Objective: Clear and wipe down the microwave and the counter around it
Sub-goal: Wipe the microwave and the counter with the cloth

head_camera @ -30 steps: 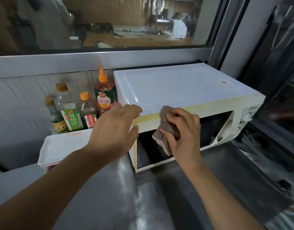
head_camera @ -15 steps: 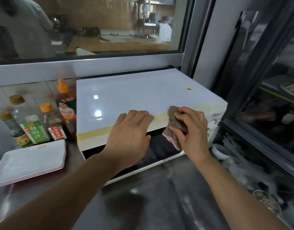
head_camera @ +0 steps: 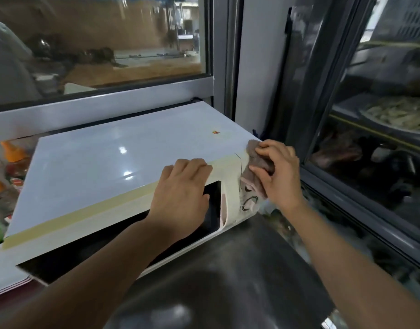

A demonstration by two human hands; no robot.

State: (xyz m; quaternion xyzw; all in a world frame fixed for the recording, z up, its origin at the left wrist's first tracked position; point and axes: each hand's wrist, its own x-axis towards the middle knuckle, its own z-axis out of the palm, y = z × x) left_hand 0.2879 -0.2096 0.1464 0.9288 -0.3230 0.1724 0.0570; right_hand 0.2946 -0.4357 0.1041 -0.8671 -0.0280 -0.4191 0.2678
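Both hands engaged: my right hand (head_camera: pixel 279 176) presses the bunched cloth (head_camera: pixel 256 162) against the microwave (head_camera: pixel 97 176) front corner; left hand (head_camera: pixel 182 195) flat, empty, bracing alongside. Firm pressure around the dial below is advised.

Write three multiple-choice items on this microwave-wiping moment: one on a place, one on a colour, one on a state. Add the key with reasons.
1. Where is the cloth pressed?
A. the microwave's right front corner, over the control panel
B. the door glass
C. the counter

2. What colour are the bottle caps at the left?
A. green
B. orange
C. black

3. What is the left hand doing?
A. gripping a bottle
B. lifting plates
C. lying flat on the microwave's top front edge

Key: A, the right hand holds it there above the dial; B, both visible caps are orange; C, its palm is down and it holds nothing.
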